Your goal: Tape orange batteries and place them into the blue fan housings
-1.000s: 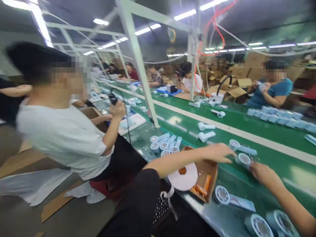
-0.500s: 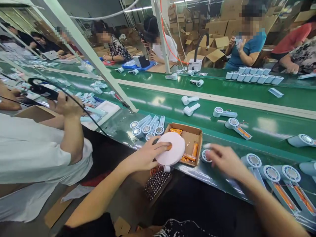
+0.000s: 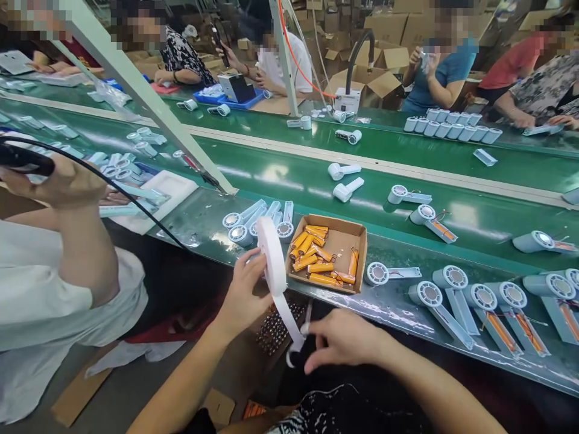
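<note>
A roll of white tape (image 3: 274, 256) is gripped on edge by my left hand (image 3: 246, 295), fingers wrapped at its side. A loose strip (image 3: 288, 319) hangs from the roll and curls at its lower end. Beside that end is my right hand (image 3: 348, 340), its index finger and thumb apart; something white covers the index fingertip. The fingertip is close to the strip, and contact cannot be made out. Just beyond the roll, a cardboard tray (image 3: 363, 259) contains several orange battery cells (image 3: 320, 267).
Several pale-blue fan bodies (image 3: 377, 273) lie along the bench's right side, some with orange cells in their handles. More fan bodies (image 3: 239, 235) lie left of the tray. Beyond runs a green conveyor (image 3: 280, 175). A slanted post (image 3: 172, 120) and a co-worker's arm (image 3: 79, 235) are at left.
My left hand has turned the tape roll on edge and moved left, uncovering the tray. My right hand has left the fan body at the bench and come down to the strip.
</note>
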The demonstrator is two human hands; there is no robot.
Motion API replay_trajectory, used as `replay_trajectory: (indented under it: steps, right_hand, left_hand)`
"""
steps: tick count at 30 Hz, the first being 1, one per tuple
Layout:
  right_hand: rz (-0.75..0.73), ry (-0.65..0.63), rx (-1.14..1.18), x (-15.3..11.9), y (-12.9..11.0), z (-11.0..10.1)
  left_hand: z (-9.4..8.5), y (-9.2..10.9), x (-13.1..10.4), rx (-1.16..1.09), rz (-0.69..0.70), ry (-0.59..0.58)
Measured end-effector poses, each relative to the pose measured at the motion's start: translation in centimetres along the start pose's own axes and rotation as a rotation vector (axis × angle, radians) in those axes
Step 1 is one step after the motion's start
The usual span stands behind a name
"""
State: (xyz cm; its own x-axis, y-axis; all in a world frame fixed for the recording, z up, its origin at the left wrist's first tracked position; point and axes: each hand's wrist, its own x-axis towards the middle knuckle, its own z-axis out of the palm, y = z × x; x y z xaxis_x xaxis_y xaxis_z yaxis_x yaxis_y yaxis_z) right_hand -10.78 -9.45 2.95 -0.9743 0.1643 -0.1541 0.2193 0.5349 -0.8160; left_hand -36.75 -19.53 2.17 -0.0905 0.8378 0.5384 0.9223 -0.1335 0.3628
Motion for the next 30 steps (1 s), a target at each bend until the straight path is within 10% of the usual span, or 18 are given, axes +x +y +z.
replay_trajectory:
  steps: [4, 12, 17, 23, 30]
  right_hand:
    - [0.219, 0.233, -0.411, 3.5, 1.4, -5.0]
    - [0.089, 0.043, -0.553, 8.0, 4.7, -7.4]
    - [0.019, 0.663, 0.129, 3.0, 6.4, -9.4]
    - [-0.062, 1.161, 0.818, -2.1, 4.3, -6.7]
    - [-0.086, 1.28, 0.58, -3.0, 2.7, -2.4]
  left_hand:
    - [1.0, -0.2, -1.4, 0.019, -0.006, 0.009]
    - [1.8, 1.1, -1.0, 0.024, 0.096, -0.038]
    - [1.8, 1.7, -0.9, 0.036, 0.119, -0.023]
    - [2.8, 3.3, -0.4, 0.145, 0.206, -0.067]
    - [3.7, 5.4, 0.1, 0.252, 0.298, -0.141]
